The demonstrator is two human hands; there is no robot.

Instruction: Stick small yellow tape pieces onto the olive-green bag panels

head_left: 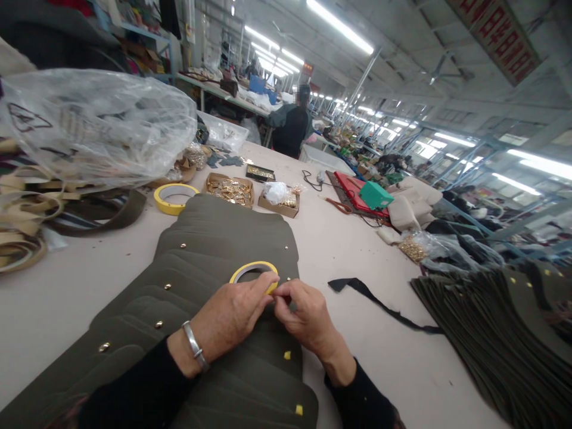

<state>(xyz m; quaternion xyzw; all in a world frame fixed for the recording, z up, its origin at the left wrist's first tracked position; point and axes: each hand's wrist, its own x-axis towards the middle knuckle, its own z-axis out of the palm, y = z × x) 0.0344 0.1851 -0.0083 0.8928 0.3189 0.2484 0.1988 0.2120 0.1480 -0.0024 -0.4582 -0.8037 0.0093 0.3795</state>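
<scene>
A roll of yellow tape [254,264] is gripped in my left hand [235,313], just above a layered row of dark olive fabric panels [223,232]. My right hand [306,313] is pinched at the roll's near right edge, its fingertips meeting my left thumb; the end of the tape is probably between them but too small to make out. Gold studs [167,287] dot the panels' left side. Small yellow tape pieces [287,355] stick to the right edges of the nearer panels.
Another yellow tape roll [172,205] lies behind the panels, beside a box of gold hardware [229,189]. A dark fabric strip [379,302] and a stack of olive panels [487,333] lie right. A large plastic bag [102,125] stands left. A person [292,125] is farther back.
</scene>
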